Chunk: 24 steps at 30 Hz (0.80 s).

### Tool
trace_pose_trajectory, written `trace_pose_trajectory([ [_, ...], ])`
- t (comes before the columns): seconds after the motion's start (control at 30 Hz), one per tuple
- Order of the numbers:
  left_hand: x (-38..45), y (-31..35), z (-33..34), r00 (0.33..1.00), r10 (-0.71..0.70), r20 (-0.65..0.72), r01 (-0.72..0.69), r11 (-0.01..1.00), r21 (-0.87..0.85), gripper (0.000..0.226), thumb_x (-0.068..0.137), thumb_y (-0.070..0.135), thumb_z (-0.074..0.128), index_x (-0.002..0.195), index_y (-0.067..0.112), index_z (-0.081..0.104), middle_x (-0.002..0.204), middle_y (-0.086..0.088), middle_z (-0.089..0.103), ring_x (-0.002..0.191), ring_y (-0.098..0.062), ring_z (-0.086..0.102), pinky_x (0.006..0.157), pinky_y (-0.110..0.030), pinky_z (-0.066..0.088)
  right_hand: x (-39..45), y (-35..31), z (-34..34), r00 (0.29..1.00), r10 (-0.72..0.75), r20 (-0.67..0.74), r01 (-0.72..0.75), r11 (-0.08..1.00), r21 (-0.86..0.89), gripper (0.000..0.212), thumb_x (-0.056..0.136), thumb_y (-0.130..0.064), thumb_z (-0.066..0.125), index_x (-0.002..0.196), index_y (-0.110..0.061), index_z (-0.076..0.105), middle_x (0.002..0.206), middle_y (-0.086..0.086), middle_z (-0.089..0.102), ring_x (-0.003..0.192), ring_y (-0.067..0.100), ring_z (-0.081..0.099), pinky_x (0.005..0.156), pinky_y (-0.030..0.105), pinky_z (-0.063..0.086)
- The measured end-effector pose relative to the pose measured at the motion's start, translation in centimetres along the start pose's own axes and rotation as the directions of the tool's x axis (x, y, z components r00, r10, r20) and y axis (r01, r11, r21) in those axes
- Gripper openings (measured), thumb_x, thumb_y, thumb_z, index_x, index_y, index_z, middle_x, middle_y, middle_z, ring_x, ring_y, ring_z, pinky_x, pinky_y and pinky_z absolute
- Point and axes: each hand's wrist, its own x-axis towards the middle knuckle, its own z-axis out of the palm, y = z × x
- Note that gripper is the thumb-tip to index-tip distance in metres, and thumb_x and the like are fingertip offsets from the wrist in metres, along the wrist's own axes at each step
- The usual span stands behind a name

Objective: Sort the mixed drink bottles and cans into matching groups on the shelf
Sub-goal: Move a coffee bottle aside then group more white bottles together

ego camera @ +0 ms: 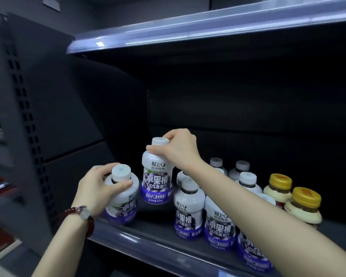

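Observation:
My left hand (pixel 97 186) grips the neck of a white-and-purple grape juice bottle (pixel 122 204) that stands at the shelf's left front. My right hand (pixel 180 148) holds a second grape juice bottle (pixel 157 176) by its cap and shoulder, lifted above the shelf floor (pixel 154 226) and slightly tilted. To the right stands a group of several matching grape juice bottles (pixel 189 208). Two cream-coloured bottles with yellow caps (pixel 303 206) stand at the far right. My right forearm crosses in front of some grape bottles and hides part of them.
The upper shelf edge (pixel 188 25) hangs overhead. A dark perforated upright panel (pixel 26 120) bounds the shelf on the left. The dark back wall (pixel 248 116) lies behind the bottles. The gap between the two held bottles and the group shows bare shelf floor.

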Motion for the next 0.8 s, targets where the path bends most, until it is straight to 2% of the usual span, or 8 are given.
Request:
trace_pose_trajectory([
  [0.07,0.7,-1.0,0.4,0.998,-0.031,0.046,0.036,0.993,-0.113,0.044,0.049,0.046,0.082,0.091,0.041,0.071,0.108,0.002,0.069,0.099,-0.017,0.066,0.089,-0.042,0.054,1.2,0.8,0.8,1.0,0.0,-0.013,-0.001,1.0,-0.031,0.038,0.066,-0.035,0.085,0.082,-0.003,0.071,0.088,0.005,0.071,0.075,0.009,0.061,0.054,0.016,0.044],
  [0.13,1.5,-2.0,1.2,0.993,-0.049,0.108,0.07,0.977,-0.2,0.056,0.043,0.047,0.081,0.097,0.033,0.072,0.107,-0.003,0.071,0.099,-0.018,0.068,0.089,-0.041,0.055,2.0,1.8,1.5,1.0,-0.002,-0.028,0.0,0.997,-0.083,0.039,0.065,-0.035,0.085,0.084,-0.004,0.071,0.088,0.006,0.071,0.074,0.01,0.062,0.052,0.017,0.045],
  [0.27,2.3,-2.4,3.2,0.973,-0.014,0.231,0.079,0.959,-0.272,0.038,0.055,0.021,0.086,0.088,0.034,0.072,0.103,-0.006,0.073,0.097,-0.018,0.069,0.078,-0.027,0.053,3.1,3.7,2.5,0.998,0.058,-0.03,-0.062,0.986,-0.155,0.048,0.064,-0.032,0.086,0.085,0.007,0.067,0.084,0.013,0.071,0.071,0.014,0.058,0.067,0.036,0.057],
  [0.4,2.8,-2.7,4.5,0.938,0.022,0.346,0.08,0.958,-0.277,0.034,0.055,0.024,0.081,0.084,0.04,0.075,0.099,-0.004,0.075,0.093,-0.013,0.07,0.079,-0.026,0.054,3.9,5.3,3.3,0.989,0.141,0.05,-0.123,0.957,-0.264,0.048,0.063,-0.034,0.087,0.086,-0.001,0.063,0.087,0.007,0.067,0.082,0.018,0.065,0.066,0.03,0.054],
  [0.5,3.2,-2.9,4.8,0.915,0.035,0.401,0.092,0.951,-0.295,0.028,0.062,0.018,0.079,0.089,0.024,0.076,0.096,-0.003,0.077,0.088,-0.012,0.071,0.077,-0.026,0.057,4.3,5.6,3.5,0.98,0.173,0.096,-0.134,0.937,-0.322,0.051,0.063,-0.035,0.087,0.093,-0.001,0.063,0.087,0.008,0.065,0.087,0.022,0.066,0.065,0.028,0.051],
  [0.57,3.6,-2.9,4.7,0.907,0.045,0.418,0.099,0.944,-0.316,0.026,0.065,0.013,0.079,0.09,0.018,0.076,0.095,-0.005,0.077,0.084,-0.008,0.071,0.072,-0.021,0.057,4.8,5.5,3.5,0.972,0.197,0.126,-0.143,0.928,-0.344,0.045,0.064,-0.033,0.087,0.084,-0.004,0.059,0.081,0.006,0.06,0.082,0.022,0.063,0.061,0.029,0.048],
  [0.67,4.1,-3.3,4.4,0.884,0.057,0.464,0.119,0.932,-0.342,0.027,0.062,0.016,0.077,0.087,0.025,0.077,0.09,0.001,0.078,0.08,-0.002,0.07,0.07,-0.017,0.056,5.2,5.2,3.9,0.962,0.222,0.161,-0.145,0.911,-0.386,0.045,0.063,-0.033,0.087,0.066,-0.01,0.048,0.068,0.002,0.053,0.074,0.022,0.058,0.053,0.027,0.042],
  [0.8,4.7,-3.8,3.8,0.854,0.093,0.511,0.111,0.929,-0.354,0.042,0.054,0.029,0.082,0.095,0.024,0.075,0.099,-0.003,0.076,0.089,-0.006,0.069,0.078,-0.021,0.055,5.1,5.3,4.3,0.96,0.219,0.175,-0.13,0.901,-0.414,0.046,0.063,-0.031,0.086,0.062,-0.011,0.045,0.064,0.002,0.05,0.068,0.021,0.055,0.047,0.025,0.038],
])
